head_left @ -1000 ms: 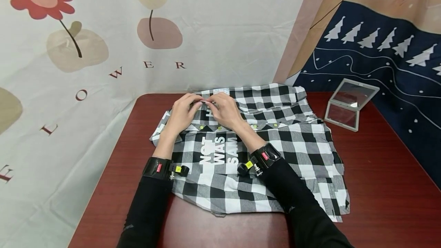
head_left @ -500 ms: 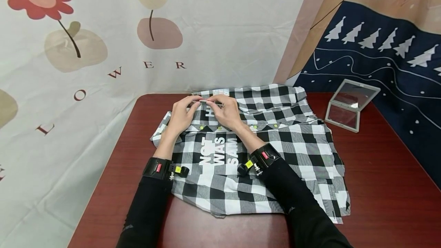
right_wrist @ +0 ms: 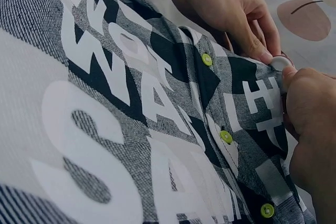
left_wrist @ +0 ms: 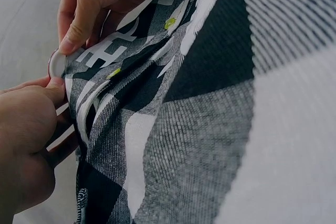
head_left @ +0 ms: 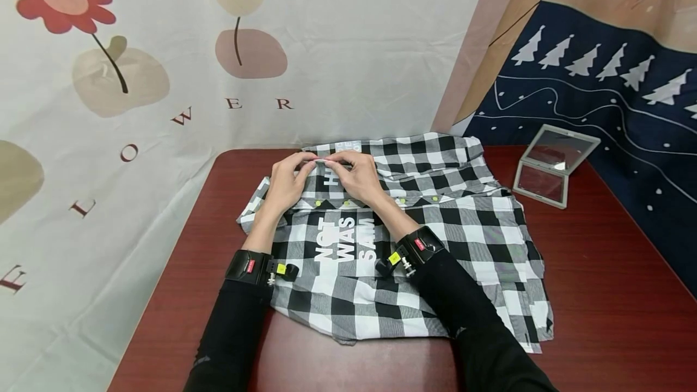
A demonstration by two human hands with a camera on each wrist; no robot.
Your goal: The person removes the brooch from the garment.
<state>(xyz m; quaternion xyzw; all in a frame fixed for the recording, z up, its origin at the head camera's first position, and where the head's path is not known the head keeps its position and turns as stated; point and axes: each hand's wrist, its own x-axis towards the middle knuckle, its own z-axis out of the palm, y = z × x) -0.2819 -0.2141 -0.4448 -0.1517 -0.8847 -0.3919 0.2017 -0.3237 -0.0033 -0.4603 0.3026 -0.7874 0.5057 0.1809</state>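
Note:
A black-and-white checked shirt (head_left: 479,228) with white lettering and yellow-green buttons lies spread on the table. Over its far part my two hands meet at the fingertips. Between them is a small round white disc (left_wrist: 56,66) with a thin reddish rim, right at an edge of the cloth. My left hand (head_left: 287,183) pinches this disc from the left, thumb and forefinger together. From the other side my right hand (head_left: 356,177) pinches it likewise. In the right wrist view the disc (right_wrist: 281,63) shows mostly as a pale rim, the rest hidden by fingers.
An open, hinged, light-framed case (head_left: 555,165) with a mirror-like panel stands on the right of the reddish-brown table (head_left: 610,283). Behind the table hangs a white flower-print cloth (head_left: 354,47). A dark blue tree-print cloth (head_left: 588,101) borders its right side.
Both hands stay at the same spot over the far part of the shirt, with only slight finger movement around the disc. The shirt and the case have not moved.

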